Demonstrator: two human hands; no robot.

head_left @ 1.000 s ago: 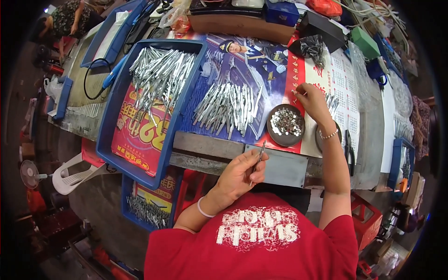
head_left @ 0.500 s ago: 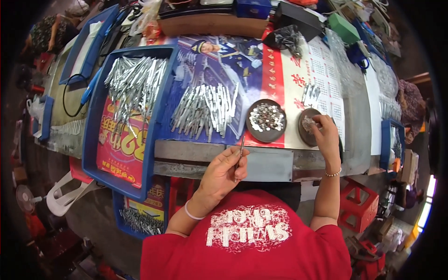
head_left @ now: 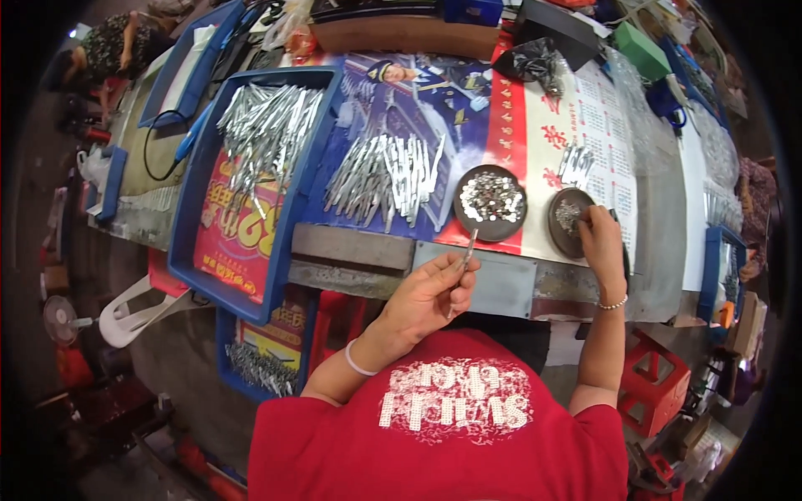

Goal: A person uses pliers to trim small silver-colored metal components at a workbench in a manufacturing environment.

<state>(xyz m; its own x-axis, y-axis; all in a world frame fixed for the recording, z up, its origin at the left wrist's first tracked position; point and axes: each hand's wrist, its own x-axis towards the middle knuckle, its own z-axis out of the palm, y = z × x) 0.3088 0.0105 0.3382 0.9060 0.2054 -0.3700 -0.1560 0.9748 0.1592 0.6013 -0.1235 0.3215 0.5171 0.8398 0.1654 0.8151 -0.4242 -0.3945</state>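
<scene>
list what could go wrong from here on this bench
Spill: the right hand is at the round brown dish of tiny silvery parts; a knock might scatter them.

Drop: the left hand grips a slim silvery metal rod in its fingers, so a loose pinch could let it slip.

Tip: the long blue plastic tray of silvery strips juts past the bench edge; a bump might upset it.

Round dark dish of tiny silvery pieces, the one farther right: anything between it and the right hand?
Nothing visible: the bare right hand is at the right edge of the round dark dish. Whether its fingers touch the tiny silvery pieces, I can't tell.
</scene>
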